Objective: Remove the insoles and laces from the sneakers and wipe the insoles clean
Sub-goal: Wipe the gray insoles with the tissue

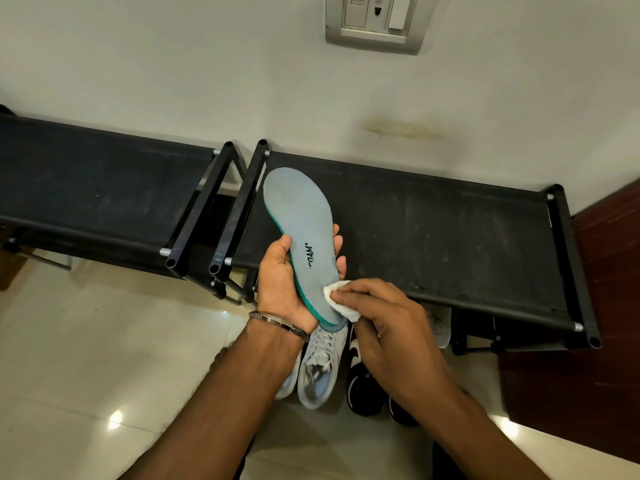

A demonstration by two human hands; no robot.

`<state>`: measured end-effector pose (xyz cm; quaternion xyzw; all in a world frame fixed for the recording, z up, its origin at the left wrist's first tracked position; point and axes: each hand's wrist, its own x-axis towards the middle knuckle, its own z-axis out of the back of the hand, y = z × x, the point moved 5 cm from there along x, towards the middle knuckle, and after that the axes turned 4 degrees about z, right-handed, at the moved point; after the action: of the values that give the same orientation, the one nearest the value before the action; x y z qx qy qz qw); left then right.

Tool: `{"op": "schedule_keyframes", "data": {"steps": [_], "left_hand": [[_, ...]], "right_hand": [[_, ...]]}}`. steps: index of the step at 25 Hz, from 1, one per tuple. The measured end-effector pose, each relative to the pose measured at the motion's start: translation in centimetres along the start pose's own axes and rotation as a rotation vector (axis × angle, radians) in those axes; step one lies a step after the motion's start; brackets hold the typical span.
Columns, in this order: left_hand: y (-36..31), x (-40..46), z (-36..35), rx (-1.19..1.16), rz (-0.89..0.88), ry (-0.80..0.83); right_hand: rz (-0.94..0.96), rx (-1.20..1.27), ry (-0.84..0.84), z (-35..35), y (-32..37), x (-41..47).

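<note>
A grey insole [299, 216] with a teal edge and black lettering is held up over the rack, toe end away from me. My left hand [284, 282] grips it around the heel half, thumb on one side and fingers on the other. My right hand [384, 317] pinches a small white wipe [341, 299] and presses it on the insole near the heel. Below on the floor stand the white sneakers [317, 372], laces still threaded on the one that shows; the other is mostly hidden by my left forearm.
A black shoe rack [450, 237] runs along the wall, with a second rack [97, 181] to its left. Black-and-white shoes [367, 386] sit beside the sneakers on the glossy tile floor [86, 358]. A brown wooden door [606, 306] is at the right. A switch plate [375, 20] is on the wall.
</note>
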<state>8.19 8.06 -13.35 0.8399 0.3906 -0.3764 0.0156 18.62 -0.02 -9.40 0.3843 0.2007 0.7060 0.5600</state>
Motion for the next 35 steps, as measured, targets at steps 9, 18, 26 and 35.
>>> {"op": "schedule_keyframes", "data": {"steps": [9,18,26,35], "left_hand": [[-0.4,-0.2,0.2,-0.041,-0.026,-0.049],[-0.8,-0.1,0.5,-0.106,-0.038,-0.044],[-1.0,0.1,0.8,-0.17,-0.06,-0.069],[-0.2,-0.2,0.1,-0.153,-0.114,-0.128]], "right_hand": [[-0.025,0.101,0.002,-0.3,0.2,-0.1],[-0.024,0.15,-0.027,-0.5,0.9,-0.5],[-0.009,0.097,-0.032,-0.4,0.9,-0.5],[-0.056,0.159,-0.052,-0.6,1.1,-0.3]]}}
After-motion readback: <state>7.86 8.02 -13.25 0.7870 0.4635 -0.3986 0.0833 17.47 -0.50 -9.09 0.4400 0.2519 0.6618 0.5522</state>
